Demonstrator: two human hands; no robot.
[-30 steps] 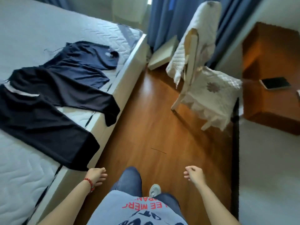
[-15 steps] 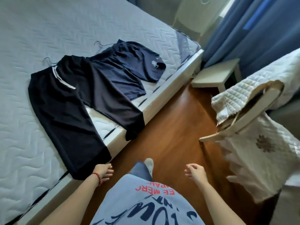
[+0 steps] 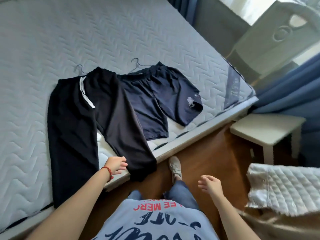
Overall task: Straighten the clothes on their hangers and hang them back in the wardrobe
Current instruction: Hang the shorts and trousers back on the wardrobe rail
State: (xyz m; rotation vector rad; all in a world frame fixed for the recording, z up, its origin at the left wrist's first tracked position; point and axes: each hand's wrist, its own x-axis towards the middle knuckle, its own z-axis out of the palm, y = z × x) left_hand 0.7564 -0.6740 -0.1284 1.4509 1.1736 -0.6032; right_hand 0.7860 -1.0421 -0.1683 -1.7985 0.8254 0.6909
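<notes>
Black trousers [image 3: 76, 122] with a white side stripe lie flat on the bed, one leg end draping over the bed's edge. Beside them to the right lie navy shorts [image 3: 155, 99] with a small white print. A thin wire hanger hook [image 3: 78, 68] sticks out above the trousers' waistband, and another hook [image 3: 136, 62] shows above the shorts. My left hand [image 3: 116, 164], with a red bracelet at the wrist, hovers open at the bed's edge between the two trouser legs, fingertips close to the right leg. My right hand [image 3: 209, 185] hangs open over the floor, holding nothing.
The bed [image 3: 52, 40] with a quilted grey mattress fills the left. A small white bedside table [image 3: 266, 129] stands at right, blue curtains [image 3: 290, 94] behind it. A chair with a white quilted cover [image 3: 284, 186] is at lower right. Wooden floor [image 3: 207, 156] lies between.
The view has swung left toward the bed. My left hand has risen from beside my leg to the bed's edge near the trousers. My right hand stays low and open.
</notes>
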